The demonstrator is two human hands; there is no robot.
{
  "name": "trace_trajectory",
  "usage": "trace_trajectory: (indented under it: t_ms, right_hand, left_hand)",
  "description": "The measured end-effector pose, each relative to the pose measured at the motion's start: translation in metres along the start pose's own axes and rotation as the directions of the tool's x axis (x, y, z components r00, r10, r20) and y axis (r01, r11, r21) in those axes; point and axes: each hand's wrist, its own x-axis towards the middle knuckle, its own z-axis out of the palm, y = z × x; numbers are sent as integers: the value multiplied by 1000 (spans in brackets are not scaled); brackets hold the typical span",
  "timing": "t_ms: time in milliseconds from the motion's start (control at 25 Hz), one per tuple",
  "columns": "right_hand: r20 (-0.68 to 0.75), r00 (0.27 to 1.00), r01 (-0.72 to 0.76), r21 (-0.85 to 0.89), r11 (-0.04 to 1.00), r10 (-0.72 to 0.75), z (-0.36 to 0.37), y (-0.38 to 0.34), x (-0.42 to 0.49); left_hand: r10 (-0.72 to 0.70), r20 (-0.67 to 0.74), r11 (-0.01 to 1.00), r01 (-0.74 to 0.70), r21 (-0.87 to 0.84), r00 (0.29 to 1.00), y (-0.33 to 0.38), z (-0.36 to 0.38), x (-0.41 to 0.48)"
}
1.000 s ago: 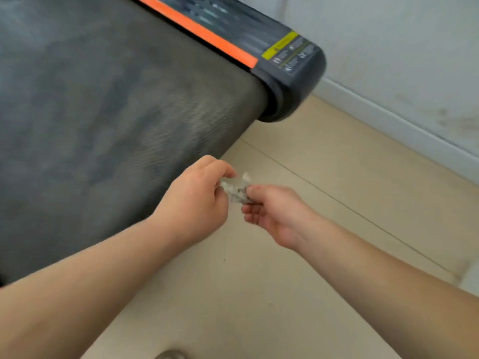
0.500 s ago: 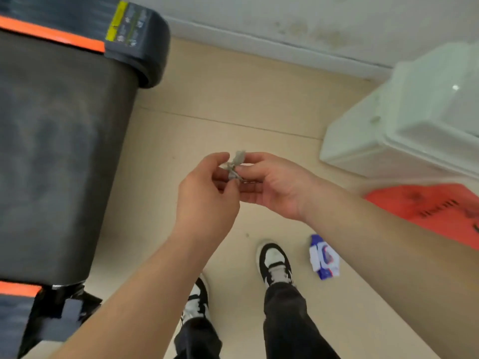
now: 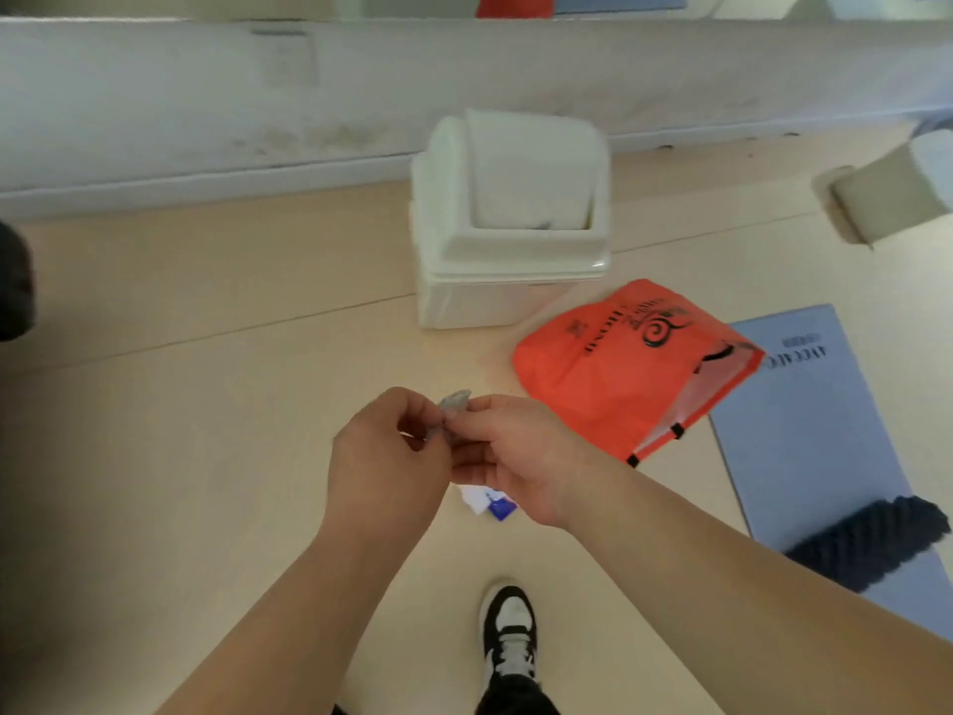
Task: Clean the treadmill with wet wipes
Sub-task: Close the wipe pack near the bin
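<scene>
A small, grey, crumpled wet wipe [image 3: 454, 405] sits between my two hands at the middle of the view. My left hand [image 3: 387, 456] pinches its left side and my right hand [image 3: 510, 451] pinches its right side, fingertips nearly touching. A white and blue wet wipe pack [image 3: 490, 500] lies on the floor just below my right hand, partly hidden by it. Only a dark corner of the treadmill [image 3: 13, 281] shows at the far left edge.
A white swing-lid bin [image 3: 510, 260] stands ahead by the wall. An orange plastic bag [image 3: 624, 363] lies right of it, beside a blue mat [image 3: 825, 415] with a dark rolled item [image 3: 871, 539]. My shoe [image 3: 508, 632] is at the bottom.
The view has swung right, away from the treadmill belt, toward the bin and orange bag. Both hands kept pinching the crumpled wipe throughout.
</scene>
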Motion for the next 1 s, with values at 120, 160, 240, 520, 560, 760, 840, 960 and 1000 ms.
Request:
trace_trajectory:
  t_ms: [120, 160, 240, 520, 560, 760, 840, 960, 1000]
  right_hand:
    - [-123, 992, 26, 34, 999, -22, -89, 6, -24]
    - [-152, 988, 34, 51, 998, -26, -111, 9, -31]
    - [-219, 975, 68, 92, 993, -46, -146, 13, -39]
    - [-40, 990, 131, -158, 979, -139, -174, -59, -25]
    - [-37, 988, 140, -202, 969, -150, -172, -74, -20]
    - [-214, 960, 157, -132, 979, -183, -160, -142, 35]
    - [-247, 951, 166, -101, 981, -187, -154, -170, 62]
    - [-268, 952, 130, -88, 988, -149, -148, -196, 96]
    - [-289, 947, 121, -77, 990, -139, -149, -201, 105]
  left_hand:
    - [-1, 112, 1000, 3, -19, 994, 32, 78, -16]
    - [3, 148, 1000, -2, -8, 989, 40, 98, -22]
    - [9, 222, 1000, -10, 6, 975, 53, 129, -30]
    - [148, 112, 962, -169, 214, 983, 101, 142, 16]
    - [161, 93, 955, -179, 238, 983, 107, 138, 31]
    - [289, 57, 898, -292, 328, 956, 152, 129, 152]
    - [339, 87, 846, -344, 408, 937, 171, 137, 208]
    - [227, 302, 681, -373, 630, 926, 164, 153, 266]
    - [128, 407, 571, -403, 716, 904, 158, 157, 277]
